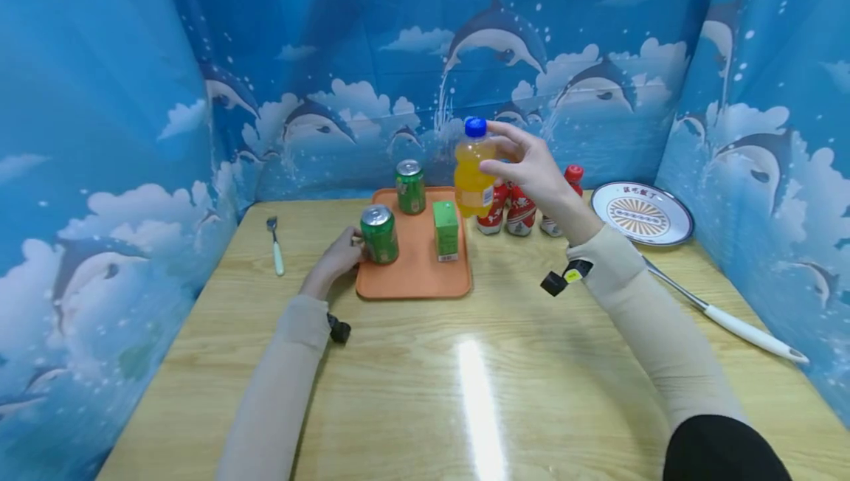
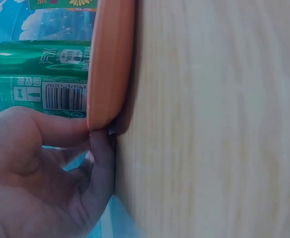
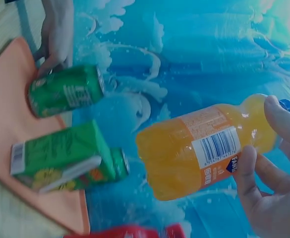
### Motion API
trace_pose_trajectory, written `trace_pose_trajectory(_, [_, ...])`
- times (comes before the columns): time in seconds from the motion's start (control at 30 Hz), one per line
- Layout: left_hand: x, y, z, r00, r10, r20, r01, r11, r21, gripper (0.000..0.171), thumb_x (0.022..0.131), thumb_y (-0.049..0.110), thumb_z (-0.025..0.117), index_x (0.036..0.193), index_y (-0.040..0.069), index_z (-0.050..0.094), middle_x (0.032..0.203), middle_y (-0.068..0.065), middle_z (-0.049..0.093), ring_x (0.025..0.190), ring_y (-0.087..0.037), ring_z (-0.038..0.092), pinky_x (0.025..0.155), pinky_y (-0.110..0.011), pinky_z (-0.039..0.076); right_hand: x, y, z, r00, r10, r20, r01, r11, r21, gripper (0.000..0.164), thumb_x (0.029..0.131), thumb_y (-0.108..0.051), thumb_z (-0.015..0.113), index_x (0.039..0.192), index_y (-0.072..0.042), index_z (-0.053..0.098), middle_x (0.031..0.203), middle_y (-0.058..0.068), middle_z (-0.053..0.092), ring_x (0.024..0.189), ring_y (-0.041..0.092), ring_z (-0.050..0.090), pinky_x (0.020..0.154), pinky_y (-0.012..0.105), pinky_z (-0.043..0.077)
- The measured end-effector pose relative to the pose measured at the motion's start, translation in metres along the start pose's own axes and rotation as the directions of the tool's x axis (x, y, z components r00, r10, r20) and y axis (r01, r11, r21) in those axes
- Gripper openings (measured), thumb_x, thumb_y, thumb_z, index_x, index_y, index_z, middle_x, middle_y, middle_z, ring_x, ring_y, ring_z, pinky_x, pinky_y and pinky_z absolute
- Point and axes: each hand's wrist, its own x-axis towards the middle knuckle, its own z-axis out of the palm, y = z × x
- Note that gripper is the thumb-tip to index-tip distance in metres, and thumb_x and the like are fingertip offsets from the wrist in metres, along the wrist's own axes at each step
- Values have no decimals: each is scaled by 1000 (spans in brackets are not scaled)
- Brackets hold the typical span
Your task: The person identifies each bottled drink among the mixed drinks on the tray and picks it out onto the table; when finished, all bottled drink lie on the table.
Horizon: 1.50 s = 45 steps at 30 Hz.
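An orange soda bottle (image 1: 473, 175) with a blue cap is held upright in the air by my right hand (image 1: 524, 164), above the right rear edge of an orange tray (image 1: 418, 282). In the right wrist view the fingers grip the bottle (image 3: 194, 148) near its neck. My left hand (image 1: 340, 256) pinches the tray's left rim between thumb and fingers, as the left wrist view shows at the rim (image 2: 110, 64). On the tray stand a green can (image 1: 379, 236) close to that hand, a second green can (image 1: 411, 187) behind, and a green drink carton (image 1: 446, 232).
Several red bottles (image 1: 520, 212) stand right of the tray, partly behind the right hand. A patterned plate (image 1: 642, 213) lies at the back right, beside a white-handled utensil (image 1: 750, 327). A fork (image 1: 275, 245) lies at left. Dolphin-print curtains (image 1: 372, 60) enclose the table.
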Motion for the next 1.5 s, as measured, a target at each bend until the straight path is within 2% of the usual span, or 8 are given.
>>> trace_pose_trajectory(0.3, [-1,0,-1,1000,12,7,-12,1000,18,48,99,5,49,145,6,37,110,-13,48,92,-24,55,73,-31,50,-30,25,-36,996,92,-21,-94,990,-108,61,101,-21,71,158,-24,47,145,10,62,110,14,65,77,29,61])
trace_pose_trajectory(0.57, [0,-3,-4,1000,12,7,-12,1000,19,47,100,6,48,146,6,36,111,-13,48,91,-23,54,73,-32,49,-49,53,-48,984,178,19,-172,969,-175,66,101,-21,71,161,-21,43,145,14,57,115,12,66,84,35,64])
trace_pose_trajectory(0.67, [1,-4,-4,1000,10,7,-10,1000,25,46,101,7,47,146,7,36,113,-14,48,94,-25,55,73,-32,50,-53,60,-49,977,211,24,-202,959,-198,71,101,-21,71,164,-15,37,144,17,54,122,20,63,86,30,63])
trace_pose_trajectory(0.83, [0,-5,-5,1000,-3,4,3,1000,22,46,102,8,46,147,7,36,118,-16,49,102,-27,58,76,-33,53,-56,74,-48,967,255,20,-246,948,-203,72,101,-17,71,163,-10,36,145,20,51,133,38,58,90,40,64])
trace_pose_trajectory(0.93, [-1,-5,-4,1000,-8,1,8,1000,21,47,101,7,46,147,7,36,120,-17,50,104,-28,58,77,-33,53,-58,83,-47,965,260,21,-251,948,-196,71,100,-14,72,162,-8,37,146,23,51,133,42,57,87,37,64])
trace_pose_trajectory(1.17, [-4,-2,-4,1000,4,-8,-3,1000,30,48,100,7,46,147,6,37,120,-17,50,105,-29,57,78,-34,53,-62,95,-48,969,246,29,-239,957,-164,59,98,-10,74,151,-6,48,140,23,57,119,28,65,84,40,64])
trace_pose_trajectory(1.37, [-3,1,-5,1000,8,-12,-8,999,32,47,102,9,45,148,6,37,115,-14,49,100,-26,56,75,-32,51,-63,98,-51,972,234,37,-225,961,-157,56,100,-10,71,149,-6,47,140,22,56,112,11,66,85,41,64])
trace_pose_trajectory(1.5, [-3,2,-6,1000,6,0,-6,1000,16,48,102,9,46,149,6,36,117,-15,49,100,-25,55,75,-32,52,-65,102,-53,975,218,31,-209,960,-187,56,101,-13,70,151,-7,46,145,23,55,115,15,66,86,33,64])
